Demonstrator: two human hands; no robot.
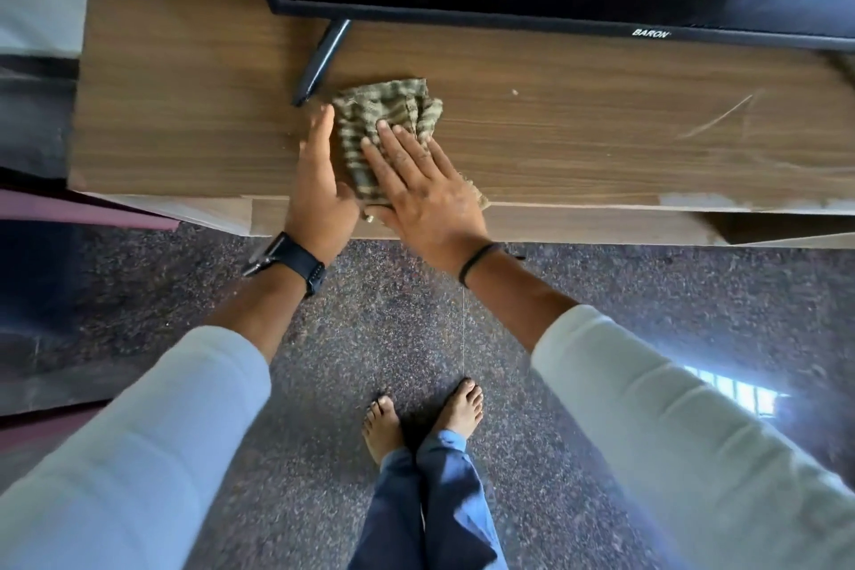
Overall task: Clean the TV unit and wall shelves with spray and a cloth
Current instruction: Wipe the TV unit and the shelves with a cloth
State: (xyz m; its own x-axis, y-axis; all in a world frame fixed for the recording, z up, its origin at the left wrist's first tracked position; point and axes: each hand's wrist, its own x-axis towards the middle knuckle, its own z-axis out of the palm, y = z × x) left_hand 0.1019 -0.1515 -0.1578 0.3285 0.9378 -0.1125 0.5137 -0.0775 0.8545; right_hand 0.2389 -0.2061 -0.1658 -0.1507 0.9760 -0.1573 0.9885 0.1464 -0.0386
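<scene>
Bare feet (418, 419) are standing close to the TV unit (555, 143), letting both hands reach. Right hand (425, 190) is pressing flat on the cloth (370, 125) near the tabletop's front edge; left hand (319, 181), fingers straight, is steadying the cloth's side, probably for wiping.

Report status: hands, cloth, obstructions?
Left hand and right hand flat on striped green cloth. Cloth on wooden TV unit. Black TV foot just ahead.
</scene>
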